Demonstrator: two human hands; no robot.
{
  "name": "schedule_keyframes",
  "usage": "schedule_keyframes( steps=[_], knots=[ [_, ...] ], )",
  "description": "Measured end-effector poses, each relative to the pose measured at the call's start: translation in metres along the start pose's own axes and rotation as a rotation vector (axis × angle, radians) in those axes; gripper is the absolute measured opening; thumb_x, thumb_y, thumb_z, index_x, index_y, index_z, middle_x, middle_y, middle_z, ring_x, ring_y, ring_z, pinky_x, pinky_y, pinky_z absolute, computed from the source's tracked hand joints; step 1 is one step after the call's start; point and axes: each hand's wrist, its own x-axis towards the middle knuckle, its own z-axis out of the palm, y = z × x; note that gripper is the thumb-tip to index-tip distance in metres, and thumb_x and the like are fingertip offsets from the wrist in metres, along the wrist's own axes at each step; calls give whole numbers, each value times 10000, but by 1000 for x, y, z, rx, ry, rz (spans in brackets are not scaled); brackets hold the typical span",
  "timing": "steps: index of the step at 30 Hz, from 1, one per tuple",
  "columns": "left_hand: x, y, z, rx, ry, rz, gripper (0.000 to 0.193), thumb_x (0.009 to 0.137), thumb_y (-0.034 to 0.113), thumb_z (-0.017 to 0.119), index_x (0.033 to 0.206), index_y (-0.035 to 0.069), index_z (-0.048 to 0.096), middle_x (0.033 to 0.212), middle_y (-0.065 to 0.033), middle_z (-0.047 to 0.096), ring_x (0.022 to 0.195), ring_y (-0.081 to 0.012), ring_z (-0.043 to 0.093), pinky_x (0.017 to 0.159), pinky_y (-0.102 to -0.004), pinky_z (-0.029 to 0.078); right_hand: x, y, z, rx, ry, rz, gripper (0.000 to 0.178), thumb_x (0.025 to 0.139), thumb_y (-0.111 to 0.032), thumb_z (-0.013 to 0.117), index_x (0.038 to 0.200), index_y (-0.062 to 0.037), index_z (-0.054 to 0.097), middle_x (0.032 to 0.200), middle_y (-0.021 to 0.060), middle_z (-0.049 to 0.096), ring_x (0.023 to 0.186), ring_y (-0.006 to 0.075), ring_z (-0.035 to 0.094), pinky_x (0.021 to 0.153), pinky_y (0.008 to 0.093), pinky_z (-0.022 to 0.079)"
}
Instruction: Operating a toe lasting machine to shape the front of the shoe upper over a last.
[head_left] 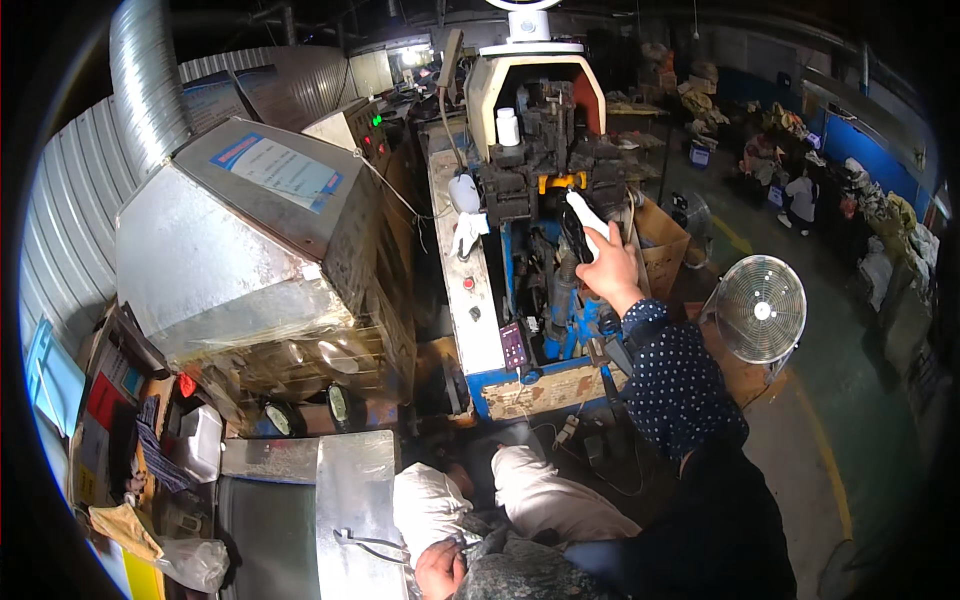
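My right hand is stretched forward and closed around a shoe upper with a long white underside and a dark side. The upper is held at the front of a dark machine head, just below its yellow part. My left hand lies low by my lap, next to my light trouser leg, with its fingers curled. What it holds, if anything, is hidden. Close to it, a thin dark forked piece rests on a metal surface.
A big metal hood with a duct stands at left. Two shoes sit in the opening beneath it. A white bottle stands on the machine. At right are a round fan and a cardboard box; another person sits farther off.
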Motion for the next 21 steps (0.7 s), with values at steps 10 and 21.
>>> schedule_keyframes(
  steps=[10,21],
  knots=[
    [111,26,-37,-426,22,-339,328,1011,185,567,1267,-13,623,1258,-108,654,1205,-191,576,1040,-299,428,-240,-78,-20,692,59,-487,809,627,-126,835,1357,-30,498,1516,305,320,1339,466,411,1077,513,385],
    [78,-43,19,-1320,295,-956,465,959,474,562,1129,53,664,994,-67,723,827,-201,693,767,-358,578,-356,-135,65,1411,-1336,49,611,1052,-338,482,1557,-83,251,1551,145,361,1397,215,370,1121,361,320]
  ],
)
